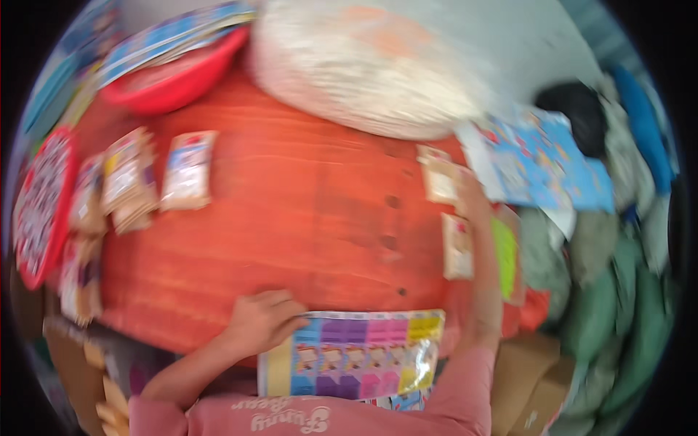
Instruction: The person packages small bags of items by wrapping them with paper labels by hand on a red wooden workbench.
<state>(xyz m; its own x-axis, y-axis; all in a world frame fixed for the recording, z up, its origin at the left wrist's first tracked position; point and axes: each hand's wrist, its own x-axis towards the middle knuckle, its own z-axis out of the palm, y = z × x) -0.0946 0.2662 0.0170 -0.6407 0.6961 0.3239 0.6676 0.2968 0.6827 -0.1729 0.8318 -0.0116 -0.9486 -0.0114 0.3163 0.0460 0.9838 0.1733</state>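
Left fingers at the sheet's corner, right fingers among the small packets.

My left hand [267, 320] is bent inward, fingers close together and half curled, tips touching the upper left corner of the coloured sheet [356, 356]; the thumb is hidden, so I can't tell whether they pinch it. The sheet lies before my chest at the table's [291, 218] near edge, its lower edge covered by my shirt [371, 418], glare washing out its right end. My right hand [472, 190] is stretched out to the far right, at the upper packets [439, 180] and just beyond the lower packet [456, 251]; blur melts its fingers into them, so I can't tell how far they open or whether they grasp one.
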